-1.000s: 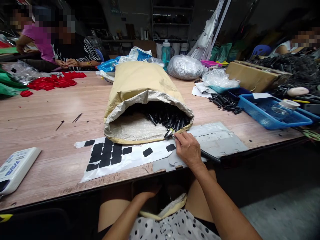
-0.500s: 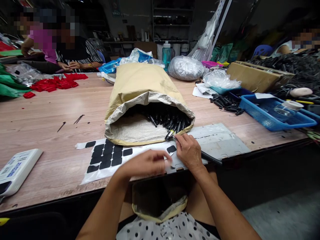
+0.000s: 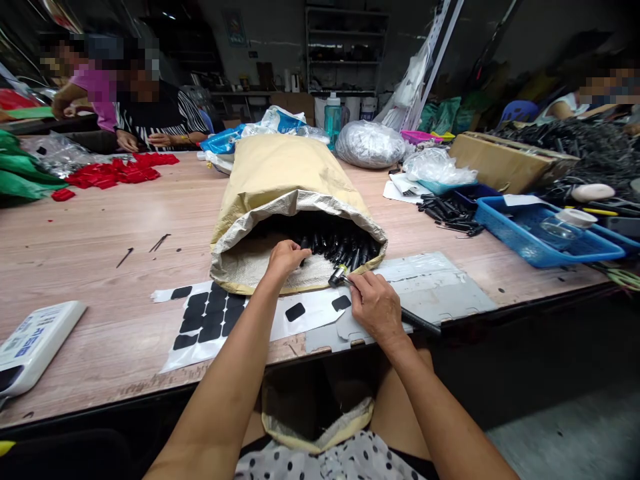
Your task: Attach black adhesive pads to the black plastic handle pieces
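My left hand (image 3: 286, 257) is in the mouth of a tan woven sack (image 3: 295, 163), its fingers closed on a black part (image 3: 304, 248) at the edge of a pile of black parts (image 3: 345, 245). My right hand (image 3: 376, 303) grips a small hammer (image 3: 339, 275) just in front of the sack's lower rim; the head is metal and black, and the black handle sticks out behind the hand. Beneath both arms lies a white sheet with black rounded stickers (image 3: 213, 313), beside a grey board (image 3: 435, 287).
A white device (image 3: 43, 340) lies at the left edge, near thin black pieces (image 3: 160, 243). Blue tray (image 3: 547, 233) and cardboard box (image 3: 510, 160) stand right. Red pieces (image 3: 117, 171) lie back left, before two seated people. Another open sack (image 3: 320, 433) is between my legs.
My left hand has moved forward from over the sticker sheet into the sack's mouth and closed on a black part. My right hand still holds the hammer in nearly the same place.
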{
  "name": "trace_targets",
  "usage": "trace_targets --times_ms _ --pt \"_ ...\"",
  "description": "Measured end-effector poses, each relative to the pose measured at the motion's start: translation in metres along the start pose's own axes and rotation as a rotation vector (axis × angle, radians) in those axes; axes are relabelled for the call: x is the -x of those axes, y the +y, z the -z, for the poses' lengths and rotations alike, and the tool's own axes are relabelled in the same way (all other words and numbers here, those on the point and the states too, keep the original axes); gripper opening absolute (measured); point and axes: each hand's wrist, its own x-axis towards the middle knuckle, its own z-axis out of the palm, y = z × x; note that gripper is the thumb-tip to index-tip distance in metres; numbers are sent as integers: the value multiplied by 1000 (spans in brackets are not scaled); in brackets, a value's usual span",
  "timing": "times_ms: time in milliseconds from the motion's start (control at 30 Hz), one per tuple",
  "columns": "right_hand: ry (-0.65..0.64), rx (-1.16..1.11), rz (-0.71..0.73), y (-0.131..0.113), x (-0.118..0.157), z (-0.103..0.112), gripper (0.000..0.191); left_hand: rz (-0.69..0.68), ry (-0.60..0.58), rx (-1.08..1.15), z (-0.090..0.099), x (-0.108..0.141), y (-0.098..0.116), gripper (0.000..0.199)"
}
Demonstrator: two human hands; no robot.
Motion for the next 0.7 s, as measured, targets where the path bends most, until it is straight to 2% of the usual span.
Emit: trace_targets --times_ms 67,133,200,267,400,533,700 --pt "3 0 -1 0 0 0 26 -144 -5 -12 12 25 -2 20" --pt "4 1 -3 -1 0 0 27 -318 -79 -30 20 51 -8 19" --pt "6 1 -5 -1 0 0 27 -435 -165 -59 22 72 -18 18" --pt "10 0 -4 -2 1 0 27 -501 -185 -87 17 85 -30 16" --pt "16 -6 4 0 1 -1 28 -566 -131 -86 4 88 -47 19" --pt "-3 -44 2 2 0 1 30 -556 -141 -53 4 85 -49 18" --pt "54 -317 -21 -12 -1 12 33 -535 -156 -4 8 87 -47 14"
